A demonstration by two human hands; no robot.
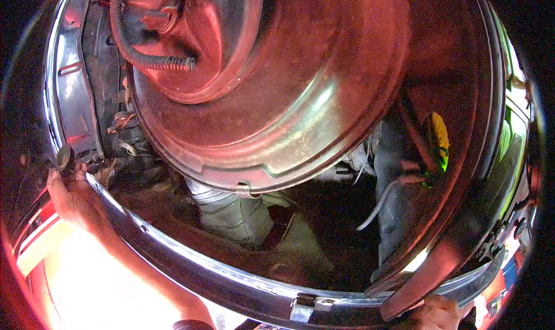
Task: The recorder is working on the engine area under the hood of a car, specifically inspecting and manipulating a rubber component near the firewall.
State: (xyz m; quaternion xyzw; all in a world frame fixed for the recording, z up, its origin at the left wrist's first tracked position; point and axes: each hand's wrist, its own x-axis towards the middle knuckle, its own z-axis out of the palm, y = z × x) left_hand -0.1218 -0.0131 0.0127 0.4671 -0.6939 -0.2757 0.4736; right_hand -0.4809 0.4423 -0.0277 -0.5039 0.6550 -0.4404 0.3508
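My left hand is at the far left, its fingers closed round the end of a curved, shiny dark rim. A small dark round-topped piece stands up beside those fingertips. At the lower right my right hand is partly cut off by the picture's edge. Its curled fingers press against the lower end of a wide dark strip, which lies slanting across the rim. Beyond the rim hangs a large round metal housing, lit red, with a small clip on its lower lip.
A ribbed black hose curves over the housing at the upper left. Below the housing is a silvery wrapped duct. A loose pale cable and a yellow-green piece show at the right. A metal latch sits on the rim.
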